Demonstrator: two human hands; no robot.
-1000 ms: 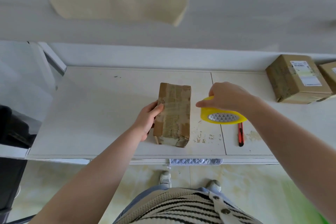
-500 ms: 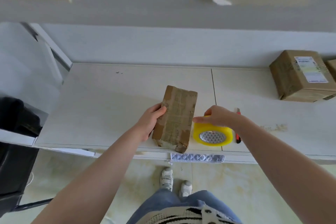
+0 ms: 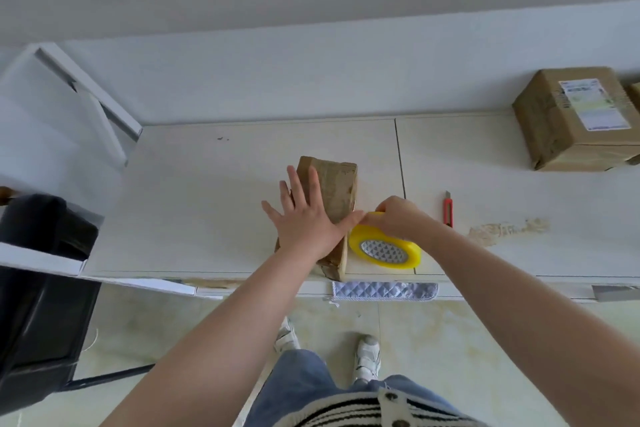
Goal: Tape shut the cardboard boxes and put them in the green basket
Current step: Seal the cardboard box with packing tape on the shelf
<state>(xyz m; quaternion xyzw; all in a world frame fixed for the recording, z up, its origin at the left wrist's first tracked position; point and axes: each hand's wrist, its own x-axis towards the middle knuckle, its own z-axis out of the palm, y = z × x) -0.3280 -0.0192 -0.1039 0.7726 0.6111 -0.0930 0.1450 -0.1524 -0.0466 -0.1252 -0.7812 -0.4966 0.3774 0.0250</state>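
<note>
A small brown cardboard box [image 3: 337,185] lies on the white table [image 3: 207,204] near its front edge, its near corner reaching the edge. My left hand [image 3: 304,218] lies flat on top of the box with the fingers spread, the thumb stretched toward the tape. My right hand [image 3: 398,218] grips a yellow roll of tape [image 3: 384,250] that sits against the box's right side. The green basket is out of view.
A red utility knife [image 3: 448,208] lies on the table right of the tape. A larger labelled cardboard box [image 3: 571,118] stands at the back right, another just behind it at the frame edge. A black chair [image 3: 41,288] stands at the left. A quilted cloth [image 3: 384,289] hangs under the table edge.
My left hand has shifted from gripping the box's left side to lying flat on its top. The right hand and tape have come close against the box's right side.
</note>
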